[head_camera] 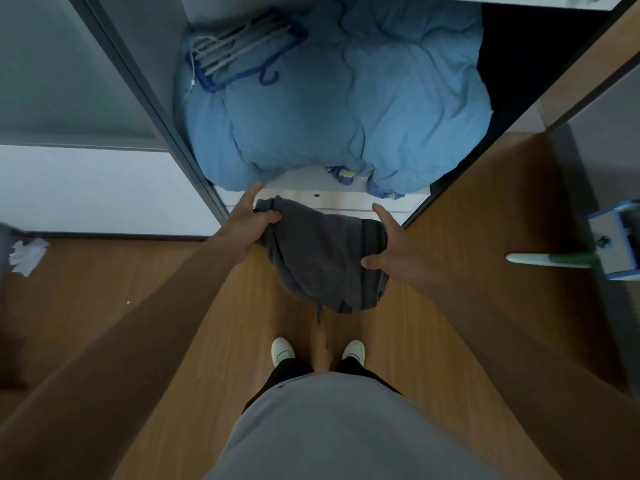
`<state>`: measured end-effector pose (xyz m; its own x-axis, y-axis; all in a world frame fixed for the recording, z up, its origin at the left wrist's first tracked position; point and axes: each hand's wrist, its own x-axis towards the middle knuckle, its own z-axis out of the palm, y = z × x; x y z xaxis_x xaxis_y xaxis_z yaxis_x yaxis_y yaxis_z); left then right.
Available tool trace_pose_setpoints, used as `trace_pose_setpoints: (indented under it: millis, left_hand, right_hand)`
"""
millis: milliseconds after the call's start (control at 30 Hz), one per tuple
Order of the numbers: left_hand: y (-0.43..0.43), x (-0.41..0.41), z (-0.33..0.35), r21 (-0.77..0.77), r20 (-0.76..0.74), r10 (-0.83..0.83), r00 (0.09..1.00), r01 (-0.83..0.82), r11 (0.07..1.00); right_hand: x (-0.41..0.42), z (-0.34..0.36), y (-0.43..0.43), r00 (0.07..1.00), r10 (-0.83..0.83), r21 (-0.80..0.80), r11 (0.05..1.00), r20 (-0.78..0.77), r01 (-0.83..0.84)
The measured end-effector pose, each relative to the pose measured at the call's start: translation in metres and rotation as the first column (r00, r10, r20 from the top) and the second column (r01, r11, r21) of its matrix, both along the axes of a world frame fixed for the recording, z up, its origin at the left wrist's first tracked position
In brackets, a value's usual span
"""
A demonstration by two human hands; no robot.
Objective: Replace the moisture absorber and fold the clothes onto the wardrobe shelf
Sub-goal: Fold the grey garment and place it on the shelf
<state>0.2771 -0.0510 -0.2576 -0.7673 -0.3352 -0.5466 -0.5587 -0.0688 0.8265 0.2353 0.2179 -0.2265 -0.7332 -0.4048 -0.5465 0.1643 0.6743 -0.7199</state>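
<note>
A dark grey garment hangs in the air in front of the open wardrobe, above the wooden floor. My left hand grips its upper left corner, fingers curled into the cloth. My right hand holds the garment's right edge, thumb pressed on the cloth and index finger stretched out. The white wardrobe shelf lies just beyond both hands. A bulky light-blue duvet fills most of that shelf. No moisture absorber is visible.
Blue and grey hangers lie on the duvet's far left. The wardrobe's grey side panel stands at left, a brown door at right. A blue-and-white mop head sits at far right. White crumpled paper lies at left.
</note>
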Motion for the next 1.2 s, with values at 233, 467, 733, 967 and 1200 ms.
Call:
trace_pose_setpoints:
  millis: [233, 467, 733, 967, 1200]
  left_hand:
    - [-0.005, -0.011, 0.045, 0.201, -0.199, 0.002, 0.98, 0.039, 0.979]
    - [-0.045, -0.022, 0.087, 0.022, -0.183, -0.246, 0.952, 0.254, 0.967]
    - [-0.067, -0.029, 0.108, -0.547, 0.031, -0.565, 0.824, 0.487, 0.681]
    - [-0.09, -0.037, 0.141, -0.597, -0.15, -0.441, 0.885, 0.275, 0.754]
    - [-0.109, -0.062, 0.224, -0.3, -0.575, -0.279, 0.769, 0.12, 0.946]
  right_hand:
    - [-0.003, 0.016, -0.027, 0.95, 0.239, 0.307, 0.936, -0.202, -0.17]
    - [-0.038, 0.058, -0.058, 0.74, 0.228, 0.386, 0.921, -0.633, 0.046]
    - [-0.063, 0.097, -0.091, 0.657, 0.262, 0.364, 0.931, -0.707, 0.02]
    - [-0.077, 0.137, -0.113, 0.502, 0.19, 0.238, 0.971, -0.844, 0.033]
    - [-0.101, 0.184, -0.139, 0.262, -0.135, -0.096, 0.983, -0.956, 0.155]
